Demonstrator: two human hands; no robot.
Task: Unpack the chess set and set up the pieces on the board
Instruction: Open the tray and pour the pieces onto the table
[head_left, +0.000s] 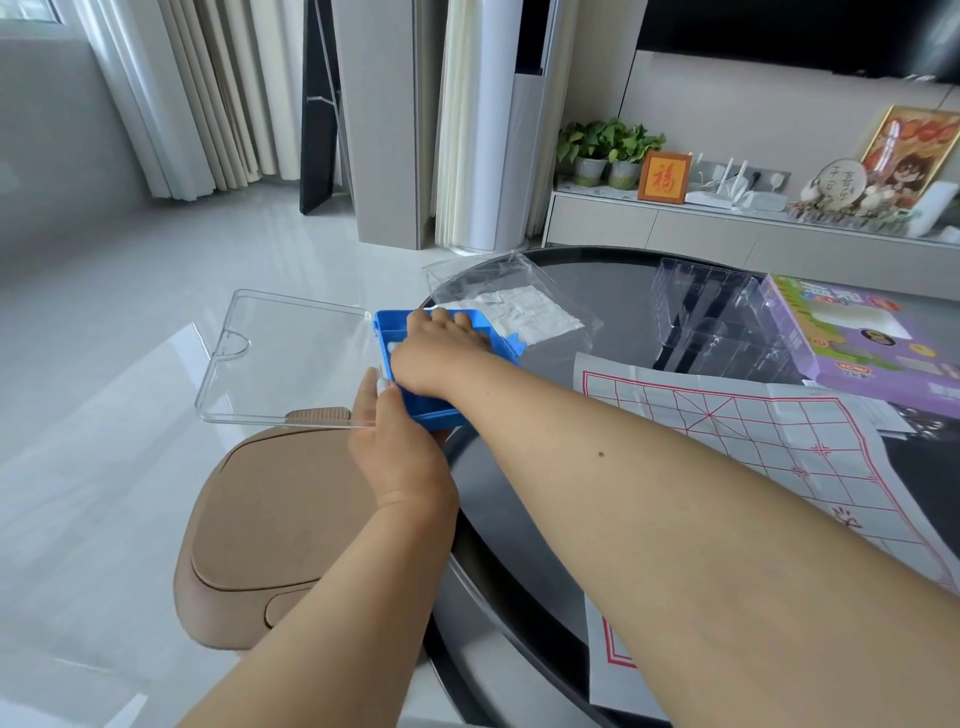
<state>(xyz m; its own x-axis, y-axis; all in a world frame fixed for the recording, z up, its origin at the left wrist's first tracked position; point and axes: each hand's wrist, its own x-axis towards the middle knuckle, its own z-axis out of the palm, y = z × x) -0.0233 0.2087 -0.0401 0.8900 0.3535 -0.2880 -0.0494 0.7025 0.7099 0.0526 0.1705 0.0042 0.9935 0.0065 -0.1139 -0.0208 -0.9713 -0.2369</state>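
A blue plastic piece case (387, 325) sits at the left edge of the round dark glass table (613, 291), its clear hinged lid (280, 353) swung open and hanging out over the floor. My left hand (397, 452) grips the case's near left corner. My right hand (434, 351) reaches into the blue tray with curled fingers that cover most of its contents; a pale piece shows just left of it. Whether it holds a piece I cannot tell. The white paper board with red grid lines (737, 441) lies unfolded on the table to the right.
A clear plastic bag with white padding (519, 306) lies behind the case. A clear plastic insert (717, 317) and the purple game box (857, 338) stand at the back right. A tan stool (270, 525) sits below the table's left edge.
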